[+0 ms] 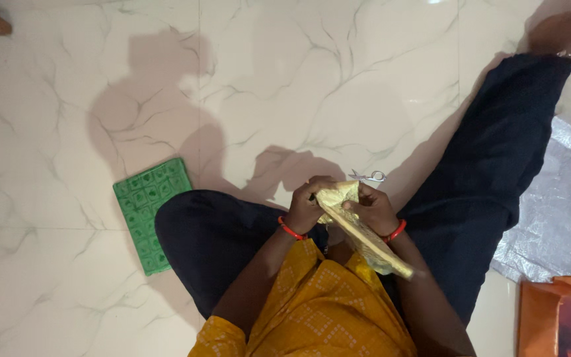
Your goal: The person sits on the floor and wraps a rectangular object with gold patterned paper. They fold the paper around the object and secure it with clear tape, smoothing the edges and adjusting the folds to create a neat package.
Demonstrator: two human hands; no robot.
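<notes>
Both hands, the left hand [303, 206] and right hand [373, 208], are pinching a folded golden cloth [358, 231] between them; scissors [367, 176] lying just beyond could snag it, I judge.

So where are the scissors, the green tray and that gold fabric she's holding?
scissors [369, 176]: head view, on the metal handles lying on the floor.
green tray [145, 208]: head view, on the middle of its gridded top.
gold fabric [358, 235]: head view, on the folded strip between the hands.
</notes>
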